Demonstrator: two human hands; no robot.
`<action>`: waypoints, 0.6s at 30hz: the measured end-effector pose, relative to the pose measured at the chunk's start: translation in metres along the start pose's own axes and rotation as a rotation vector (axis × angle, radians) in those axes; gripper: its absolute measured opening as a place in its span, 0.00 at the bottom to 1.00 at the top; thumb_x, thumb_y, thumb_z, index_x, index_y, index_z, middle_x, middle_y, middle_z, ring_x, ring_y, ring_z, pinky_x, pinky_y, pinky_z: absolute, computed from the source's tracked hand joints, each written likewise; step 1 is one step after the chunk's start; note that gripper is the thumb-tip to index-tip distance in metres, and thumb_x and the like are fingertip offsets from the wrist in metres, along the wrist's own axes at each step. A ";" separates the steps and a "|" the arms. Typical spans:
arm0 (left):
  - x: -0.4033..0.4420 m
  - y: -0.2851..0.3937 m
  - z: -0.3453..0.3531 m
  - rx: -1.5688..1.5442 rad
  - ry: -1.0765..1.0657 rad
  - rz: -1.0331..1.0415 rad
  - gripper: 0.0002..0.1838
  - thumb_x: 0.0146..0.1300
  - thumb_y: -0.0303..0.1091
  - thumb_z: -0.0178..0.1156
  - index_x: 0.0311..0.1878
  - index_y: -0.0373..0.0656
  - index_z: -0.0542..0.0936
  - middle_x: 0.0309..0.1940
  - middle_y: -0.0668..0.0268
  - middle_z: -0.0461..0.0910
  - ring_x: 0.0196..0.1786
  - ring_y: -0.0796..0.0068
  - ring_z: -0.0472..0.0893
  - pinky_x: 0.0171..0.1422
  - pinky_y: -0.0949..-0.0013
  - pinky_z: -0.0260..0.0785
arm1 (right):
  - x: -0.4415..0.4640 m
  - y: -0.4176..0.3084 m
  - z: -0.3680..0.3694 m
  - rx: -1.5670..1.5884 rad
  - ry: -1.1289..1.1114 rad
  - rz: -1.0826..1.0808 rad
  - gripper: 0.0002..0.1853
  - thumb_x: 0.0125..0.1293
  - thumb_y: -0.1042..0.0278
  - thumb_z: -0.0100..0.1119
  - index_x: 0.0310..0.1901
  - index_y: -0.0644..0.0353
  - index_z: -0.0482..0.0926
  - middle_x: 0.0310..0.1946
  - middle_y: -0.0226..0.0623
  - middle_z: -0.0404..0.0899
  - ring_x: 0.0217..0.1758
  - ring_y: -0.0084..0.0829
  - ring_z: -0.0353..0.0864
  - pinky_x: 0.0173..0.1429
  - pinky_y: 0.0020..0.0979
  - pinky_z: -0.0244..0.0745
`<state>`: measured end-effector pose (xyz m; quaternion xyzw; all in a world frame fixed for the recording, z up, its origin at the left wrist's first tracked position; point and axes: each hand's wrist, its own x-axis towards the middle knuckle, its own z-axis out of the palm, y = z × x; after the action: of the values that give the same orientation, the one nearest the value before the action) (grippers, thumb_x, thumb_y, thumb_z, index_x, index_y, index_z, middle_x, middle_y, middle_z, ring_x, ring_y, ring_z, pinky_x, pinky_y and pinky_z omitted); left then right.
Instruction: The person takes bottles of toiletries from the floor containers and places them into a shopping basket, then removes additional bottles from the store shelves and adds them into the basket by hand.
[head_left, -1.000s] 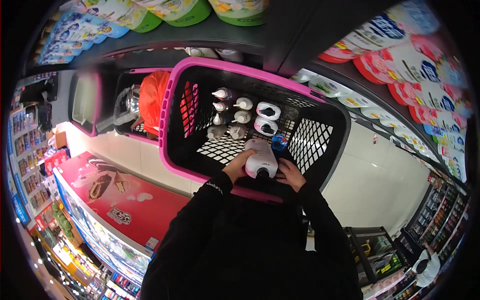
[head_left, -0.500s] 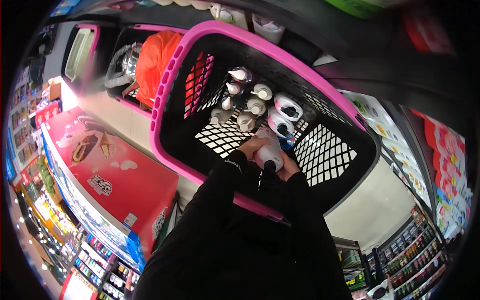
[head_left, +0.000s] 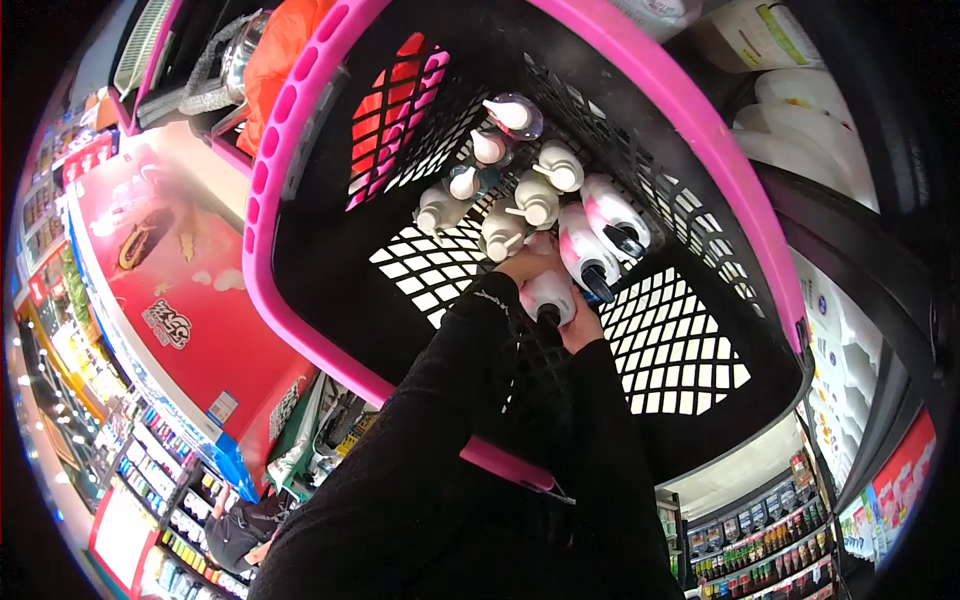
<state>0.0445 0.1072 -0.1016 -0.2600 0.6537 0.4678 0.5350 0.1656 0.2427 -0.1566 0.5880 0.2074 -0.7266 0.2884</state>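
Note:
Inside the black basket with a pink rim (head_left: pixel 268 290), my left hand (head_left: pixel 526 266) and my right hand (head_left: pixel 582 328) are closed round a white and pink bottle (head_left: pixel 547 294) from both sides. Its dark neck points back toward me. Touching or very close beside it are two more white and pink bottles, a nearer one (head_left: pixel 580 246) and a farther one (head_left: pixel 612 210), both with black tops. To their left stand several cream pump bottles (head_left: pixel 537 203) and clear bottles with white-pink tops (head_left: pixel 512 115). The held bottle's lower end is partly hidden by my left hand.
An orange-red bag (head_left: pixel 275 75) lies beyond the basket's left side. A red display box (head_left: pixel 190 290) stands to the left. Stocked shelves (head_left: pixel 765 535) are at lower right, and white packs (head_left: pixel 840 370) line the right. Another person (head_left: pixel 240 530) is at lower left.
The basket looks larger and nearer as my view shifts. Both hands still hold the bottle, which now looks more end-on, close beside the other bottles.

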 end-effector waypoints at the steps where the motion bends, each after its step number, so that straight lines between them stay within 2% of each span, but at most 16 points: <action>1: 0.004 -0.004 0.001 0.000 -0.003 -0.005 0.35 0.42 0.44 0.61 0.50 0.28 0.65 0.37 0.56 0.75 0.36 0.69 0.77 0.34 0.71 0.71 | 0.003 -0.001 -0.001 0.049 -0.071 0.046 0.16 0.62 0.60 0.47 0.48 0.60 0.69 0.44 0.34 0.73 0.46 0.31 0.73 0.48 0.33 0.71; 2: 0.009 -0.009 0.004 -0.038 -0.011 0.012 0.35 0.42 0.45 0.61 0.50 0.28 0.66 0.37 0.56 0.75 0.38 0.69 0.77 0.36 0.72 0.70 | 0.005 -0.002 -0.002 0.099 -0.144 0.090 0.16 0.62 0.60 0.48 0.48 0.60 0.69 0.43 0.34 0.73 0.46 0.31 0.73 0.48 0.32 0.71; 4: 0.018 -0.017 0.008 -0.074 -0.022 0.027 0.35 0.43 0.46 0.60 0.49 0.28 0.67 0.38 0.57 0.75 0.39 0.69 0.76 0.38 0.73 0.69 | 0.004 -0.003 -0.003 0.073 -0.140 0.066 0.16 0.62 0.61 0.48 0.48 0.61 0.69 0.43 0.35 0.73 0.46 0.31 0.73 0.47 0.32 0.71; 7: 0.047 -0.048 0.015 -0.105 0.014 -0.039 0.32 0.43 0.45 0.60 0.50 0.34 0.69 0.39 0.58 0.75 0.40 0.70 0.76 0.38 0.72 0.69 | 0.009 -0.002 -0.007 0.026 -0.112 0.041 0.17 0.61 0.60 0.49 0.47 0.62 0.69 0.42 0.36 0.74 0.45 0.30 0.73 0.45 0.32 0.72; 9: 0.067 -0.077 0.016 -0.196 -0.081 0.203 0.27 0.45 0.46 0.59 0.49 0.42 0.70 0.41 0.59 0.74 0.38 0.69 0.76 0.39 0.73 0.70 | 0.020 0.001 -0.015 0.029 -0.058 -0.004 0.16 0.61 0.59 0.50 0.45 0.60 0.70 0.39 0.36 0.74 0.43 0.32 0.73 0.45 0.35 0.72; 10: 0.065 -0.074 0.015 -0.191 -0.084 0.210 0.27 0.45 0.46 0.59 0.49 0.42 0.70 0.41 0.59 0.74 0.38 0.69 0.76 0.39 0.73 0.70 | 0.010 -0.002 -0.006 0.032 -0.060 -0.012 0.16 0.61 0.59 0.50 0.45 0.60 0.70 0.39 0.36 0.74 0.43 0.32 0.73 0.45 0.35 0.72; 12: 0.055 -0.066 0.012 -0.495 -0.118 -0.264 0.23 0.49 0.47 0.57 0.46 0.45 0.70 0.42 0.58 0.73 0.38 0.70 0.76 0.38 0.68 0.71 | -0.012 -0.007 0.012 0.071 0.014 0.122 0.14 0.60 0.58 0.51 0.42 0.58 0.71 0.36 0.36 0.74 0.40 0.34 0.73 0.42 0.39 0.71; 13: 0.012 -0.056 0.004 -0.344 -0.192 0.135 0.25 0.50 0.56 0.52 0.45 0.46 0.70 0.39 0.58 0.72 0.35 0.66 0.76 0.35 0.61 0.71 | 0.002 -0.004 -0.003 -0.028 0.028 0.124 0.14 0.59 0.56 0.50 0.41 0.56 0.69 0.35 0.37 0.72 0.38 0.37 0.72 0.41 0.41 0.69; 14: 0.010 -0.055 0.005 -0.335 -0.198 0.150 0.25 0.50 0.56 0.52 0.45 0.46 0.70 0.39 0.58 0.72 0.35 0.66 0.76 0.35 0.61 0.71 | -0.005 -0.007 -0.001 -0.024 0.021 0.107 0.14 0.59 0.56 0.50 0.41 0.56 0.69 0.35 0.37 0.72 0.38 0.37 0.72 0.41 0.41 0.69; 16: 0.011 -0.052 0.005 -0.379 -0.092 -0.346 0.30 0.49 0.62 0.49 0.45 0.46 0.69 0.33 0.57 0.70 0.32 0.63 0.73 0.31 0.59 0.68 | -0.023 -0.014 0.006 -0.203 0.025 0.131 0.22 0.61 0.50 0.45 0.50 0.57 0.63 0.44 0.43 0.68 0.45 0.39 0.68 0.50 0.43 0.65; 17: 0.005 -0.058 0.012 -0.363 0.019 -0.269 0.36 0.49 0.64 0.47 0.49 0.40 0.68 0.37 0.50 0.72 0.33 0.49 0.73 0.38 0.47 0.67 | -0.035 -0.015 0.013 -0.374 0.056 0.057 0.24 0.60 0.48 0.46 0.50 0.57 0.62 0.46 0.46 0.66 0.46 0.41 0.67 0.52 0.44 0.62; 18: 0.004 -0.068 0.011 -0.435 -0.037 -0.215 0.35 0.49 0.64 0.46 0.46 0.40 0.68 0.35 0.51 0.72 0.31 0.49 0.73 0.34 0.50 0.67 | -0.043 -0.017 0.014 -0.421 0.036 0.019 0.26 0.59 0.48 0.46 0.52 0.58 0.60 0.50 0.47 0.63 0.49 0.42 0.66 0.52 0.45 0.62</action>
<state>0.1059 0.0885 -0.1276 -0.4287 0.4960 0.5427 0.5250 0.1502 0.2536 -0.1125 0.5294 0.3542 -0.6540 0.4081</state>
